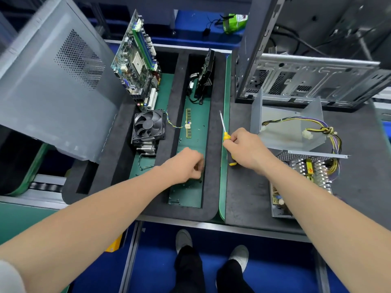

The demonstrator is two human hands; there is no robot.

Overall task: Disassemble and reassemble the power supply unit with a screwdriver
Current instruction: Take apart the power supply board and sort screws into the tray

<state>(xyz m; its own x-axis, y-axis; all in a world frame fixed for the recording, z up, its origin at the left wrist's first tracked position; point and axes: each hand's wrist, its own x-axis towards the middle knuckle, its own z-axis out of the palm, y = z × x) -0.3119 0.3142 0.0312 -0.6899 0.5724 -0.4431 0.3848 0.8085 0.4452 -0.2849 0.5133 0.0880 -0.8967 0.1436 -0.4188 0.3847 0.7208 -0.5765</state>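
A person's left hand (188, 166) hovers with curled, blurred fingers over the green tray (198, 123); whether it pinches anything cannot be told. The right hand (245, 146) grips a yellow-handled screwdriver (226, 136), its tip pointing away, just left of the opened power supply unit (300, 178) on the dark mat (243, 193).

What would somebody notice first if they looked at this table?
Probably the two bare arms: the right hand grips a yellow-handled screwdriver in the middle, and the left hand, fingers curled, hovers over the green tray. At the right sits the opened power supply with its colourful wires; at the left a black fan lies next to an upright motherboard.
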